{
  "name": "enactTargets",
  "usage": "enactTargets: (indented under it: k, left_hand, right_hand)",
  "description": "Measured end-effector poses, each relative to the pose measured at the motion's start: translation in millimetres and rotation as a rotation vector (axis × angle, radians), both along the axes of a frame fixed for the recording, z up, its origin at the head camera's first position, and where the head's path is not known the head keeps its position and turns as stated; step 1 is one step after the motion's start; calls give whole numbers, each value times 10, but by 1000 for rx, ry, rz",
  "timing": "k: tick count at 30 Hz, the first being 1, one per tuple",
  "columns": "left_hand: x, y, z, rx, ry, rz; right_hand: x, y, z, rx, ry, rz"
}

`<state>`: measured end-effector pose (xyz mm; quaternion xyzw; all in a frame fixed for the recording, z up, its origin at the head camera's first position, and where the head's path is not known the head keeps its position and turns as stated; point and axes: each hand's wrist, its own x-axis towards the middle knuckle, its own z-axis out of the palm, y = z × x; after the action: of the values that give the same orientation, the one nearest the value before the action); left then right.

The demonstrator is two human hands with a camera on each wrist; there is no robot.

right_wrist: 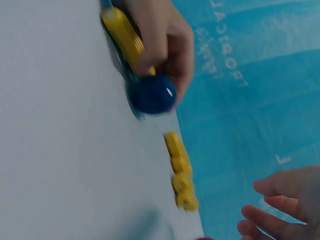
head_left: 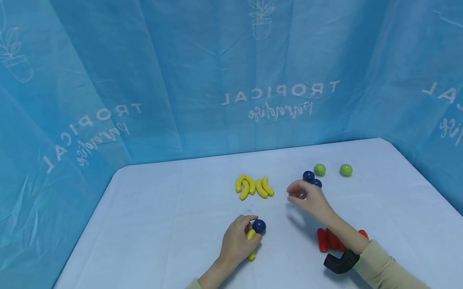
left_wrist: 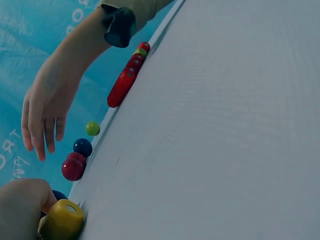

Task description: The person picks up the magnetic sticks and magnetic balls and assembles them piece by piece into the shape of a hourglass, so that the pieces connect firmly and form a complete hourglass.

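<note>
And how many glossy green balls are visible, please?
2: one glossy green ball beside two dark blue balls, a second green ball to its right; some may be hidden.

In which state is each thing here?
Left grip: curled
Right grip: open, holding nothing
Dark blue ball: held in left grip
Yellow banana: partly covered by left grip; held or not, unclear
Five other bananas: lying grouped
Two green balls: apart
Two other blue balls: close together
Red elongated pieces: lying, partly hidden
Blue backdrop: hanging, creased
</note>
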<state>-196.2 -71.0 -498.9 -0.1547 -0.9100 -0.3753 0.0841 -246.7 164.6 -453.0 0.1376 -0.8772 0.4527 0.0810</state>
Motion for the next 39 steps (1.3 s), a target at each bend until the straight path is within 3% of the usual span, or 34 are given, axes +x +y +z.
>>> enactTargets:
  k: [7, 17, 27, 33, 39]
  left_hand:
    - [2, -17, -5, -14, -14, 23]
    - [-23, -37, -45, -33, -14, 55]
    - [-12, -42, -45, -39, -17, 69]
    - [-5, -22, -29, -44, -23, 64]
    - [13, 13, -8, -52, -27, 49]
  right_hand:
    - [-103, 254, 113, -14, 37, -109]
    - [-175, 316, 84, 9, 27, -114]
    - [-434, 10, 133, 40, 32, -35]
    - [-635, -273, 64, 43, -82, -9]
    - [-726, -481, -95, 79, -143, -37]
